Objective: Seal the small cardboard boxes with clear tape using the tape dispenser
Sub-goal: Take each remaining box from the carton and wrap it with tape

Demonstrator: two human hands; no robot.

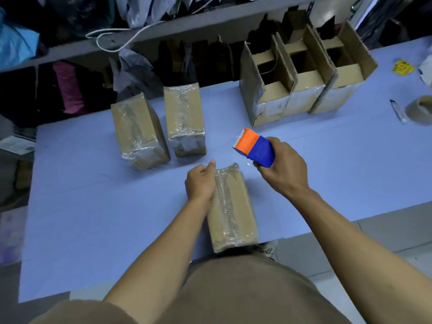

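A small cardboard box point(232, 213) lies on the blue table point(93, 206) near its front edge, with clear tape along its top seam. My left hand point(201, 183) grips the box's far left edge, thumb stretched forward. My right hand point(284, 171) holds a blue and orange tape dispenser point(254, 147) in the air just beyond and right of the box. Two taped boxes point(138, 132) point(184, 118) stand side by side further back on the left.
Three open cardboard boxes point(301, 73) stand in a row at the back right. A roll of tape point(420, 109) and a pen-like tool point(397, 111) lie at the far right, with a yellow packet point(403, 67) behind them. A cluttered shelf runs along the back.
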